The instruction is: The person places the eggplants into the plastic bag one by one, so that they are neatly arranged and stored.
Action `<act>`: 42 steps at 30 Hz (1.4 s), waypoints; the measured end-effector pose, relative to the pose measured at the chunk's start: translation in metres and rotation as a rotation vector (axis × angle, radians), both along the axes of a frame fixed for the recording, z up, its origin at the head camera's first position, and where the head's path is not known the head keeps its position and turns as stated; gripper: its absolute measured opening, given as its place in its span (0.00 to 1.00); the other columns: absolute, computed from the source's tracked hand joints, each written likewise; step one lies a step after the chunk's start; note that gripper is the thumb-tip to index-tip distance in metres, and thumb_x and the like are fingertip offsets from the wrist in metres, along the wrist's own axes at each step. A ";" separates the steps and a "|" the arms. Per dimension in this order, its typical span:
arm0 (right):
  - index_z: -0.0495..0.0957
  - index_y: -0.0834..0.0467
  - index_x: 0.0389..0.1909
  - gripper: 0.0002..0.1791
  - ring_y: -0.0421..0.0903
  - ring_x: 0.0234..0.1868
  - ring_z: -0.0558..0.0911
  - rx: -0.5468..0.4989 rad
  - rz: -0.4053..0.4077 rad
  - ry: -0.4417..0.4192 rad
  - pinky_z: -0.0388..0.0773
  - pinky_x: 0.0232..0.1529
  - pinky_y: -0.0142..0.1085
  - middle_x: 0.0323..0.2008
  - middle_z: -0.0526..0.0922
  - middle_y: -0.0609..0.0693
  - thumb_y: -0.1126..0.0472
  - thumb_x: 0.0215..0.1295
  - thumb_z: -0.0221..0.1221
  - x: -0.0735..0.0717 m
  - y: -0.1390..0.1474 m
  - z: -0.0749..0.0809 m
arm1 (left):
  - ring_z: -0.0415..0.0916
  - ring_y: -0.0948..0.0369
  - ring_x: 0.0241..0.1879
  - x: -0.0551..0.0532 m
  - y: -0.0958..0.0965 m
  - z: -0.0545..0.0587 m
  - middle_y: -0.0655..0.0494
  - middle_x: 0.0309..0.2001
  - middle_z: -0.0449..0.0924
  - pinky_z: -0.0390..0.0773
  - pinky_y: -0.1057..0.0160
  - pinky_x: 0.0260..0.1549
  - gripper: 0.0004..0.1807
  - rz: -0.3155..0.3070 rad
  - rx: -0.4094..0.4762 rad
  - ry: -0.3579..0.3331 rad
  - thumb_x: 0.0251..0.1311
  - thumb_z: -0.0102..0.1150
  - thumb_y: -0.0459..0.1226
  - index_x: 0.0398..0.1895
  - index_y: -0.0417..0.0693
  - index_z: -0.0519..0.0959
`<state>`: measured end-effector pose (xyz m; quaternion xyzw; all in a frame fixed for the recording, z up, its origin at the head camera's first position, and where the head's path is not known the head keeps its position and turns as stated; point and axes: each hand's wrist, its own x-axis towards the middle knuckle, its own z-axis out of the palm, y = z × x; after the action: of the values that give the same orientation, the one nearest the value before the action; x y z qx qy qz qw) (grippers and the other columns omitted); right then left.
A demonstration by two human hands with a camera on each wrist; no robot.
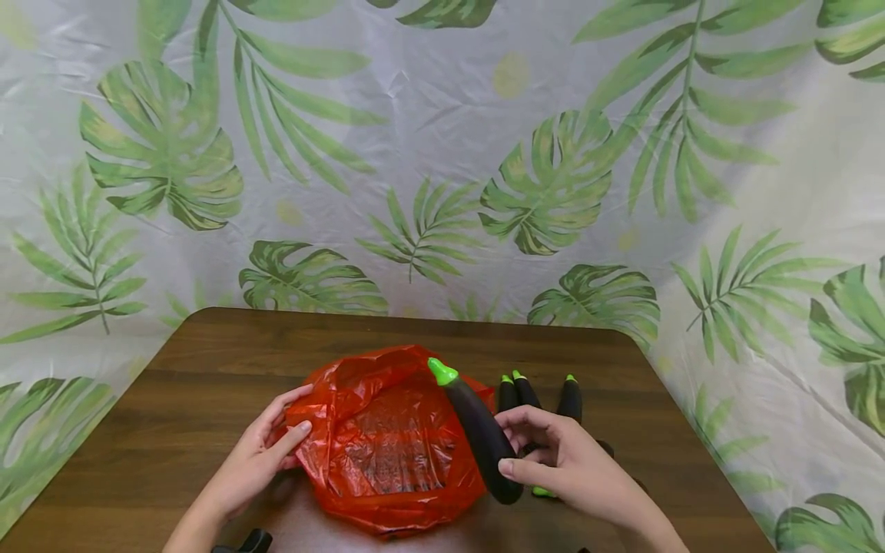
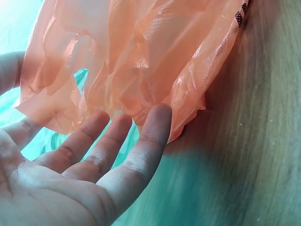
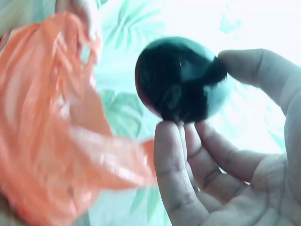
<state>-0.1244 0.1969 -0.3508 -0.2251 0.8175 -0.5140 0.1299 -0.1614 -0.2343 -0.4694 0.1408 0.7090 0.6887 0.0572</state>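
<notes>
A red plastic bag [image 1: 387, 516] lies with its mouth open in the middle of the table. At its left rim, my left hand [image 1: 259, 453] pinches the film between thumb and fingers; the left wrist view has the translucent bag [image 2: 155, 56] above the fingertips [image 2: 157, 122]. My right hand [image 1: 563, 461] holds a dark eggplant [image 1: 477, 430] near its thick lower end, the bright green stem tilted up and left over the bag's right side. In the right wrist view the eggplant's round end [image 3: 178, 80] sits between thumb and fingers.
Several more dark eggplants [image 1: 571, 399] with green stems lie on the wooden table [image 1: 235, 353], behind and under the right hand, partly hidden by it. A black object [image 1: 256, 541] shows at the bottom edge near the left forearm. A leaf-patterned curtain [image 1: 429, 153] hangs behind.
</notes>
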 end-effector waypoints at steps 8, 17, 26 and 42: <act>0.80 0.59 0.63 0.23 0.50 0.45 0.80 -0.013 -0.072 -0.053 0.81 0.40 0.33 0.46 0.82 0.55 0.54 0.73 0.69 -0.014 -0.043 0.004 | 0.85 0.62 0.53 0.001 0.001 0.000 0.62 0.63 0.75 0.91 0.55 0.43 0.31 -0.002 0.004 -0.004 0.85 0.49 0.36 0.84 0.45 0.55; 0.80 0.58 0.63 0.24 0.50 0.48 0.80 0.000 -0.133 -0.045 0.81 0.42 0.36 0.48 0.85 0.54 0.51 0.72 0.69 -0.031 -0.080 -0.002 | 0.85 0.62 0.53 0.002 0.000 0.000 0.65 0.63 0.76 0.91 0.56 0.44 0.30 0.003 0.001 -0.017 0.85 0.50 0.37 0.84 0.46 0.56; 0.79 0.55 0.64 0.24 0.47 0.47 0.82 -0.048 -0.149 -0.029 0.81 0.46 0.37 0.51 0.84 0.54 0.52 0.73 0.68 -0.038 -0.113 -0.009 | 0.86 0.63 0.52 0.002 -0.001 0.000 0.70 0.62 0.78 0.91 0.57 0.42 0.29 0.003 -0.001 0.008 0.84 0.49 0.36 0.83 0.45 0.57; 0.65 0.50 0.75 0.31 0.46 0.39 0.82 0.022 -0.086 -0.015 0.81 0.38 0.35 0.46 0.82 0.53 0.51 0.77 0.64 -0.043 -0.142 -0.021 | 0.85 0.63 0.52 0.001 -0.001 0.002 0.66 0.62 0.77 0.91 0.57 0.43 0.30 0.038 -0.043 -0.016 0.84 0.52 0.37 0.83 0.46 0.58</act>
<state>-0.1677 0.0546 -0.3715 -0.1845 0.8310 -0.5117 0.1164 -0.1601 -0.2355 -0.4675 0.1203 0.7257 0.6753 0.0528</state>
